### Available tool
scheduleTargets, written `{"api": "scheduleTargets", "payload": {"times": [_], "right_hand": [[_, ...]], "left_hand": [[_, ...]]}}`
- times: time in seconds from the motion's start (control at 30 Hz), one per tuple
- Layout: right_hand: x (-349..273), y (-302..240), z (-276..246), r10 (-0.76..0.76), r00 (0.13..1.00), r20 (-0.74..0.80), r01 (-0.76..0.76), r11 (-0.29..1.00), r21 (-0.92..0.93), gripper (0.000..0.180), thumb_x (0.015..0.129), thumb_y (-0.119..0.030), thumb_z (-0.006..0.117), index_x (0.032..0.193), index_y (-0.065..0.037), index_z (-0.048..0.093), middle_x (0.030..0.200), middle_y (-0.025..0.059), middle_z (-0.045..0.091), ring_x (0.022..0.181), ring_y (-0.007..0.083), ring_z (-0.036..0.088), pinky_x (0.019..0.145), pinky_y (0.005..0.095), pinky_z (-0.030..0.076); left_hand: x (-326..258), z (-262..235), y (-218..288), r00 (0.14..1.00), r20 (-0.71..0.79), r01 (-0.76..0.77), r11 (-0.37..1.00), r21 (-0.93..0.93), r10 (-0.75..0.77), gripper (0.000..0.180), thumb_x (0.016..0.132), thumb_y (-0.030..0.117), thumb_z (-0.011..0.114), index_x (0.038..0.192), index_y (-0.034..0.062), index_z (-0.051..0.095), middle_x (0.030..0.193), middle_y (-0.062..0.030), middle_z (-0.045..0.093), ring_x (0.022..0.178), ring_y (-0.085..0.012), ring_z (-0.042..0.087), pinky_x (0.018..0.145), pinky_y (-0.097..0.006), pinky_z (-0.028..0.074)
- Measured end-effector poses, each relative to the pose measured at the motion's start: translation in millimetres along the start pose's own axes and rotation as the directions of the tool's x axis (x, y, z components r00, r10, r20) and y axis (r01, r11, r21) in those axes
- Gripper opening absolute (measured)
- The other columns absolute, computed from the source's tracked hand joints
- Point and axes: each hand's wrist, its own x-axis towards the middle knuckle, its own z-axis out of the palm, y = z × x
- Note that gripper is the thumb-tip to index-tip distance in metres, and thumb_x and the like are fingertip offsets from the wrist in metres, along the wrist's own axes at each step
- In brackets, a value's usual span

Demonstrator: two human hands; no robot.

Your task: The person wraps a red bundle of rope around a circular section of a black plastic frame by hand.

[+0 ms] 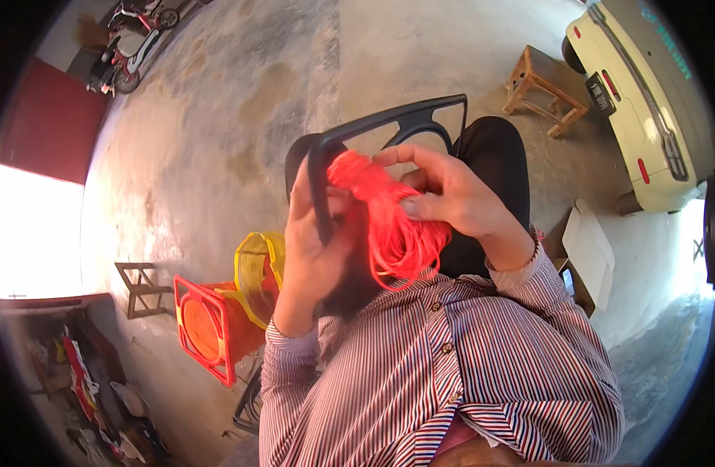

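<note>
A bundle of bright coral-red cord (408, 237), gathered at its upper left and hanging in loose loops, lies between my hands above my lap. My left hand (314, 245) is closed round the near left side of a black plastic frame (404, 114), with its thumb side against the gathered end of the cord. My right hand (458, 191) bends over the bundle from the right, its fingers and thumb closed on some strands. The black frame has straight outer bars and a curved inner piece; it reaches across my knees. The cord hides part of it.
An orange plastic frame (225, 342) and a yellow ringed one (276, 247) stand at my left, by a small wooden stool (143, 288). A wooden stool (552, 82) and a pale car (637, 101) are far right. An open carton (591, 249) lies near my right elbow.
</note>
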Motion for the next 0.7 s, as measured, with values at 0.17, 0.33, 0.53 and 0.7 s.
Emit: {"api": "scheduleTargets", "payload": {"times": [0.17, 0.33, 0.53, 0.7], "right_hand": [[17.1, 7.8, 3.1, -0.129, 0.992, -0.007, 0.127, 0.982, -0.142, 0.024, 0.091, -0.017, 0.066, 0.107, -0.001, 0.058, 0.090, 0.0065, 0.068, 0.084, 0.0102, 0.064, 0.076, 0.0241, 0.050], [19.4, 63.8, -22.7, -0.075, 0.980, 0.185, -0.083, 0.690, 0.719, 0.029, 0.098, -0.025, 0.050, 0.110, 0.000, 0.059, 0.101, 0.0104, 0.068, 0.096, 0.0199, 0.065, 0.088, 0.0355, 0.051], [30.8, 22.2, 26.2, 0.222, 0.973, 0.065, -0.185, 0.577, 0.795, 0.030, 0.098, -0.030, 0.054, 0.110, -0.002, 0.060, 0.105, 0.0105, 0.067, 0.096, 0.0212, 0.065, 0.089, 0.0379, 0.052], [40.3, 79.3, -24.2, 0.199, 0.951, -0.239, 0.003, 0.762, 0.648, 0.033, 0.088, -0.029, 0.062, 0.113, -0.006, 0.060, 0.109, 0.0123, 0.064, 0.100, 0.0231, 0.061, 0.084, 0.0434, 0.049]], "left_hand": [[14.6, 8.9, 12.5, 0.993, 0.118, 0.017, 0.987, -0.158, 0.002, 0.045, 0.077, -0.003, 0.065, 0.121, 0.0014, 0.062, 0.146, -0.0171, 0.044, 0.137, -0.0326, 0.040, 0.111, -0.041, 0.035], [-5.2, 5.8, -7.4, 0.953, 0.217, 0.296, 0.812, -0.504, -0.213, 0.050, 0.073, 0.006, 0.069, 0.122, 0.0013, 0.064, 0.150, -0.0188, 0.038, 0.144, -0.0316, 0.029, 0.116, -0.041, 0.024], [-0.1, 5.0, 2.0, 0.896, 0.359, 0.426, 0.734, -0.529, -0.261, 0.052, 0.069, 0.008, 0.068, 0.120, 0.0012, 0.065, 0.155, -0.0194, 0.029, 0.144, -0.0326, 0.029, 0.111, -0.041, 0.031], [2.7, 7.6, -10.3, 0.979, 0.155, 0.190, 0.865, -0.465, -0.132, 0.029, 0.068, 0.005, 0.066, 0.096, 0.0000, 0.066, 0.154, -0.0187, 0.030, 0.143, -0.0300, 0.029, 0.110, -0.039, 0.030]]}}
